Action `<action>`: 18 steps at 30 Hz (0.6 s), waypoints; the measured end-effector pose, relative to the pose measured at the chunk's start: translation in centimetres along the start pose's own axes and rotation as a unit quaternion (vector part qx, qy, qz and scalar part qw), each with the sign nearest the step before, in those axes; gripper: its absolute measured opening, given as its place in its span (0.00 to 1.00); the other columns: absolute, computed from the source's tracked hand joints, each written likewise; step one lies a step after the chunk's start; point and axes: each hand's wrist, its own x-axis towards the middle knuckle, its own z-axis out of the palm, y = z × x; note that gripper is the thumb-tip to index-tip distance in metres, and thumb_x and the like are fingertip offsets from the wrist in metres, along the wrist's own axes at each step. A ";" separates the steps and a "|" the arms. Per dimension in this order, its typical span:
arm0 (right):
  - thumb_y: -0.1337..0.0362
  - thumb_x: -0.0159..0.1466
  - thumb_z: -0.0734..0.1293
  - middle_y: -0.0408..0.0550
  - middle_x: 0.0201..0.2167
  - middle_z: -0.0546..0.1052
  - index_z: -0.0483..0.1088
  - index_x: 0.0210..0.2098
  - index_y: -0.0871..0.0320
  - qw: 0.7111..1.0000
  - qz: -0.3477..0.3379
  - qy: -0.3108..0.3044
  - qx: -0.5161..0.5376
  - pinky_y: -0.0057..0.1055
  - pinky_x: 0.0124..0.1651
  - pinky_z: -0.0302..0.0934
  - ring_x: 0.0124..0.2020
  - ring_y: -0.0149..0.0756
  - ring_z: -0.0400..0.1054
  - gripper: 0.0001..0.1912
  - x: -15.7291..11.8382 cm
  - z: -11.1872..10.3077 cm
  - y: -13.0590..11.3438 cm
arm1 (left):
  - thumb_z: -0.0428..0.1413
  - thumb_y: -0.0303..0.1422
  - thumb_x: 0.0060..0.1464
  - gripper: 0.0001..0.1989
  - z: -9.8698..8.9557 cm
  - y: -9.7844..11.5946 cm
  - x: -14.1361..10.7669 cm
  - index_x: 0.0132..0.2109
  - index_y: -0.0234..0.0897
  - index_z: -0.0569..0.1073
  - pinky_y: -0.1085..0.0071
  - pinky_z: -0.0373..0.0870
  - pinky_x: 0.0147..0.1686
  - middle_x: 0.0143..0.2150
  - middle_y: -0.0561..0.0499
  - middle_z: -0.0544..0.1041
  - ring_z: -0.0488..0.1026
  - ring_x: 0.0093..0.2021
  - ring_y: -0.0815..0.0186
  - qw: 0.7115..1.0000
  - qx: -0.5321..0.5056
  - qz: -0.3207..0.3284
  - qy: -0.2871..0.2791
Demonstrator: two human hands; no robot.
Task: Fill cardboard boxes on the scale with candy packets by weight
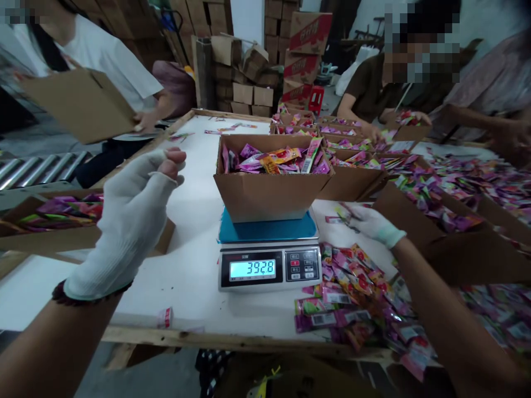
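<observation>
A cardboard box [274, 196] full of small colourful snack packets [282, 157] stands on the blue pan of a digital scale [269, 271], whose display reads 3928 with an unclear decimal point. My left hand [133, 215], in a white fingerless-tipped glove, is raised left of the box. Its fingers are curled together, with nothing visible in them. To the right of the scale, my gloved right hand [369, 221] pinches a small greenish snack packet [343, 213], somewhat blurred. Below that hand lies a loose heap of packets [352, 287] on the white table.
Another filled box [53, 221] is at the left, near a roller conveyor [41, 166]. More filled boxes [352, 171] and a large packet pile [468, 177] occupy the right. Across the table, one person holds a carton [81, 105]; others handle packets. Stacked cartons [307, 50] stand behind.
</observation>
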 end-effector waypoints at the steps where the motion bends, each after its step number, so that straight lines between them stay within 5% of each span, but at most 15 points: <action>1: 0.47 0.64 0.66 0.48 0.30 0.77 0.75 0.39 0.55 1.000 -0.001 0.006 0.019 0.38 0.43 0.73 0.33 0.40 0.72 0.18 0.0 -1.9 -1.5 | 0.63 0.45 0.58 0.20 0.2 0.6 -0.1 0.52 0.38 0.80 0.57 0.75 0.61 0.56 0.45 0.79 0.77 0.55 0.59 1.000 0.012 0.017 -0.005; 4: 0.45 0.61 0.71 0.46 0.30 0.75 0.72 0.36 0.55 0.995 -0.063 0.031 0.077 0.33 0.32 0.67 0.30 0.36 0.67 0.19 1.0 -7.9 -8.0 | 0.60 0.43 0.61 0.19 1.0 2.0 -0.3 0.55 0.38 0.79 0.53 0.72 0.65 0.59 0.45 0.78 0.76 0.58 0.57 0.996 0.056 0.066 -0.032; 7: 0.48 0.62 0.72 0.44 0.32 0.75 0.73 0.37 0.56 0.976 -0.208 0.028 0.060 0.32 0.34 0.65 0.31 0.33 0.66 0.17 3.7 -11.5 -16.2 | 0.58 0.43 0.63 0.18 1.9 2.8 -0.3 0.55 0.41 0.78 0.52 0.68 0.69 0.61 0.47 0.77 0.73 0.63 0.56 0.991 0.072 0.098 -0.061; 12: 0.56 0.66 0.69 0.41 0.29 0.73 0.75 0.36 0.59 0.937 -0.329 -0.041 -0.110 0.30 0.39 0.64 0.32 0.31 0.65 0.11 10.5 -10.4 -27.1 | 0.56 0.43 0.64 0.16 2.4 3.1 -0.6 0.55 0.45 0.78 0.54 0.62 0.73 0.64 0.48 0.75 0.69 0.68 0.58 0.987 0.084 0.113 -0.083; 15: 0.65 0.68 0.67 0.40 0.29 0.72 0.73 0.35 0.59 0.933 -0.345 -0.020 -0.100 0.30 0.43 0.65 0.33 0.30 0.66 0.05 12.4 -8.8 -29.1 | 0.56 0.44 0.64 0.18 0.9 2.8 -1.0 0.56 0.44 0.78 0.51 0.59 0.74 0.66 0.48 0.73 0.68 0.69 0.56 0.986 0.113 0.103 -0.073; 18: 0.66 0.71 0.62 0.40 0.31 0.71 0.69 0.37 0.57 0.944 -0.311 0.100 0.038 0.29 0.39 0.65 0.31 0.28 0.64 0.07 11.2 -8.5 -26.3 | 0.57 0.45 0.63 0.19 -1.3 2.1 -1.5 0.56 0.44 0.78 0.48 0.62 0.71 0.65 0.48 0.74 0.71 0.65 0.52 0.988 0.130 0.080 -0.038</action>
